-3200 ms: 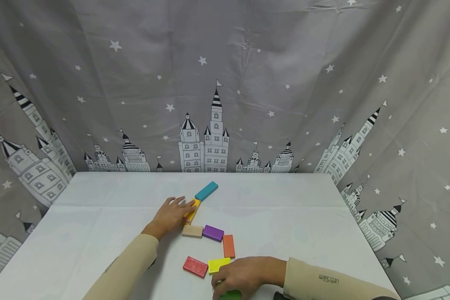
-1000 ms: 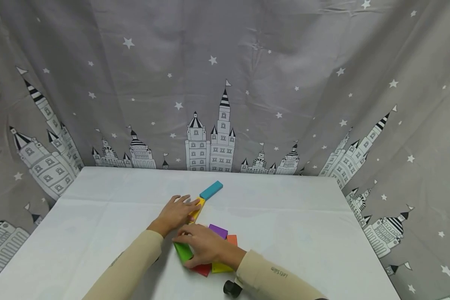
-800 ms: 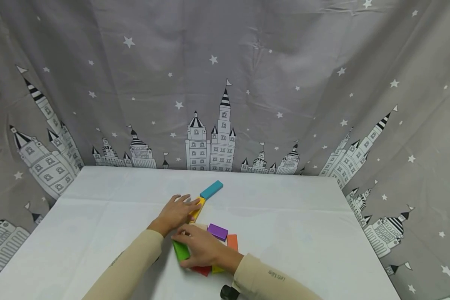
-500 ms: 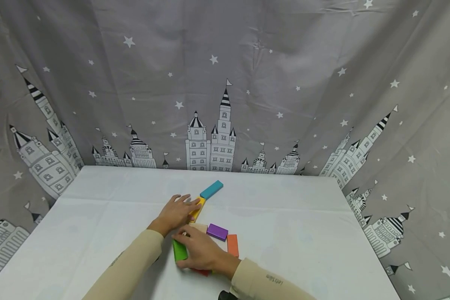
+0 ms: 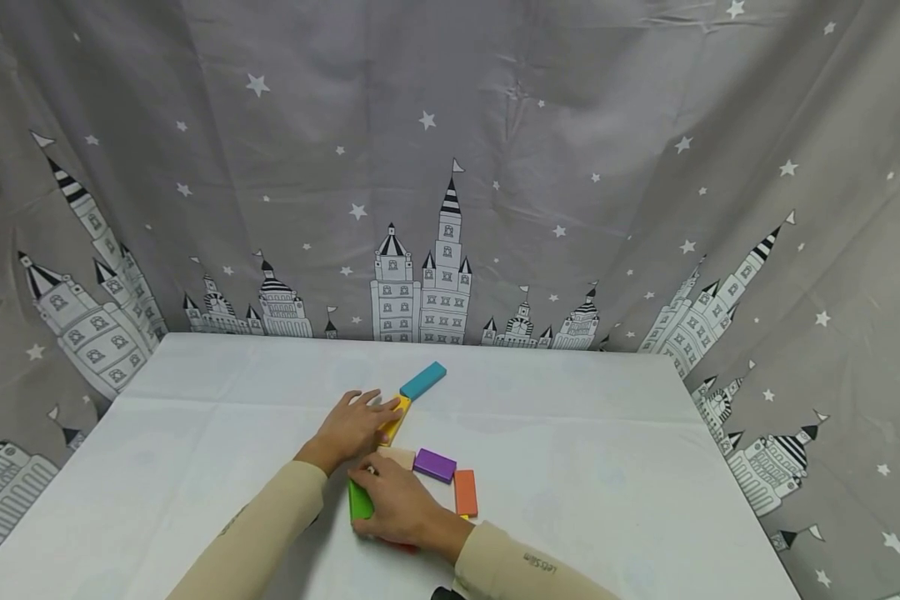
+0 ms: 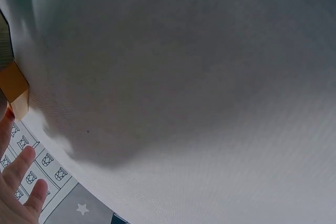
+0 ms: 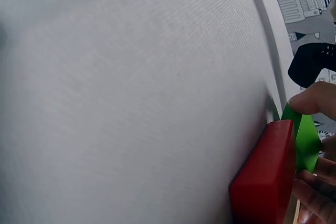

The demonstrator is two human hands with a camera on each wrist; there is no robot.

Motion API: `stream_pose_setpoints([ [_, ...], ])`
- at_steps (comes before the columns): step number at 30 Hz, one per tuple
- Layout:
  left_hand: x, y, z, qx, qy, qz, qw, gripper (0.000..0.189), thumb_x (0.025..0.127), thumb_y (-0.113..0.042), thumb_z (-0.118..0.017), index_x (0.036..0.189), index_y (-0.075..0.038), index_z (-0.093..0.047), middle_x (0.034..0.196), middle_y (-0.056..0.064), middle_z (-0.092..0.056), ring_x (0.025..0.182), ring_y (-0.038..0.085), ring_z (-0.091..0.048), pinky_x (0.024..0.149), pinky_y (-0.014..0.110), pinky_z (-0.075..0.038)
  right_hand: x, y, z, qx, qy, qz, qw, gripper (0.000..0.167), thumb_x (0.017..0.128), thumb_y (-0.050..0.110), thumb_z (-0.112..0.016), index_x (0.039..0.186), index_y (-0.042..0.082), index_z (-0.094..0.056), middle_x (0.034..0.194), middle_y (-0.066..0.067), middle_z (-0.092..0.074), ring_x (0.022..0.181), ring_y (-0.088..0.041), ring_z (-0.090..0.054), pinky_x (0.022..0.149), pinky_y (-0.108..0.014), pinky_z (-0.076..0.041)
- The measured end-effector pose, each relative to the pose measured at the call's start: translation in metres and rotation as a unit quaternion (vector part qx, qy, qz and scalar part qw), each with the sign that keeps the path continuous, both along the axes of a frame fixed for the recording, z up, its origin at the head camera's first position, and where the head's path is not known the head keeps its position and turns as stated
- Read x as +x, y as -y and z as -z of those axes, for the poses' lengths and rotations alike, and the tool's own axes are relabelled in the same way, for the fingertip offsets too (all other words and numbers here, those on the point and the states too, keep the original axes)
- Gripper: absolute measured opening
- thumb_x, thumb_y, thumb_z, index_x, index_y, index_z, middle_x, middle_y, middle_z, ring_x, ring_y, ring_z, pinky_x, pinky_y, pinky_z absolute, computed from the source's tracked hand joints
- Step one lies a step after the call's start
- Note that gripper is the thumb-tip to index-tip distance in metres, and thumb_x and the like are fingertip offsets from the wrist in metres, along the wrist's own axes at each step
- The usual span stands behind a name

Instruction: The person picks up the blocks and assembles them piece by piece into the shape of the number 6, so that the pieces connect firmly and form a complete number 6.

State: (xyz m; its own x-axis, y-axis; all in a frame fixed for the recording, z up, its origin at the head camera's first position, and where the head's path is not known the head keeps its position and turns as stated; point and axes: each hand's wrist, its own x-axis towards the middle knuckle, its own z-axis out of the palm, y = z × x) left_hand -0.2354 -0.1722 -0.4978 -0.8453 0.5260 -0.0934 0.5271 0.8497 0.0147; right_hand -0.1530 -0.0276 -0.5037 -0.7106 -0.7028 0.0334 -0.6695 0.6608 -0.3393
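Note:
In the head view my left hand (image 5: 354, 425) pinches a yellow-orange block (image 5: 396, 419) lying flat, thumb on its near side. A teal block (image 5: 423, 381) meets its far end. My right hand (image 5: 399, 502) holds a green block (image 5: 360, 502) by its two ends, thumb at the near end. In the right wrist view the green block (image 7: 307, 141) sits against the end of a red block (image 7: 265, 177). A tan block (image 5: 397, 456), partly hidden by my right hand, lies between the yellow-orange block and a purple block (image 5: 435, 465).
An orange block (image 5: 466, 492) continues the curved row past the purple one. A bright yellow block (image 5: 463, 517) is mostly hidden under my right wrist. All lie on a white-covered table (image 5: 585, 450), with a grey castle-print curtain (image 5: 540, 167) behind and at the sides.
My right hand has carried the green block from the front, right of the red block, to its left end, then turned it straighter. My left hand has stayed at the yellow-orange block.

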Motion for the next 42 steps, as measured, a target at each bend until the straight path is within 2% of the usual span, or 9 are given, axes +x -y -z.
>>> stream_pose_setpoints([
  [10,0.000,0.001,0.000,0.000,-0.010,0.009,0.9999,0.049,0.090,-0.033,-0.064,0.137,-0.018,-0.056,0.145,0.001,-0.049,0.136,0.033,-0.039,0.110,0.055,-0.029,-0.004,0.005,0.001,0.049,0.006,-0.001,0.9988,0.058,0.082,0.043,-0.073,0.132,0.019,-0.059,0.132,0.006,-0.050,0.113,-0.004,-0.049,0.092,-0.018,-0.044],
  [17,-0.001,0.002,0.002,-0.009,-0.011,0.008,0.9999,0.050,0.091,-0.033,-0.063,0.137,-0.020,-0.055,0.145,0.000,-0.048,0.136,0.032,-0.039,0.110,0.053,-0.028,-0.007,0.003,0.002,0.040,0.027,-0.012,0.9988,0.056,0.085,0.048,-0.070,0.132,0.019,-0.060,0.132,0.007,-0.051,0.115,-0.003,-0.048,0.094,-0.018,-0.044],
  [23,-0.002,0.002,0.002,-0.011,-0.008,0.006,0.9999,0.050,0.091,-0.032,-0.063,0.138,-0.019,-0.055,0.146,0.000,-0.048,0.136,0.033,-0.038,0.110,0.054,-0.028,-0.008,0.000,0.001,0.041,0.031,-0.022,0.9984,0.052,0.087,0.044,-0.069,0.132,0.019,-0.061,0.133,0.007,-0.052,0.114,-0.003,-0.049,0.096,-0.018,-0.043],
  [42,-0.001,0.002,0.002,-0.010,-0.027,0.017,0.9995,0.050,0.089,-0.033,-0.064,0.136,-0.018,-0.056,0.144,0.000,-0.050,0.134,0.033,-0.041,0.108,0.054,-0.031,-0.010,-0.004,0.003,0.032,0.014,-0.050,0.9981,0.051,0.087,0.043,-0.069,0.131,0.018,-0.062,0.132,0.006,-0.053,0.117,-0.003,-0.049,0.099,-0.015,-0.039],
])
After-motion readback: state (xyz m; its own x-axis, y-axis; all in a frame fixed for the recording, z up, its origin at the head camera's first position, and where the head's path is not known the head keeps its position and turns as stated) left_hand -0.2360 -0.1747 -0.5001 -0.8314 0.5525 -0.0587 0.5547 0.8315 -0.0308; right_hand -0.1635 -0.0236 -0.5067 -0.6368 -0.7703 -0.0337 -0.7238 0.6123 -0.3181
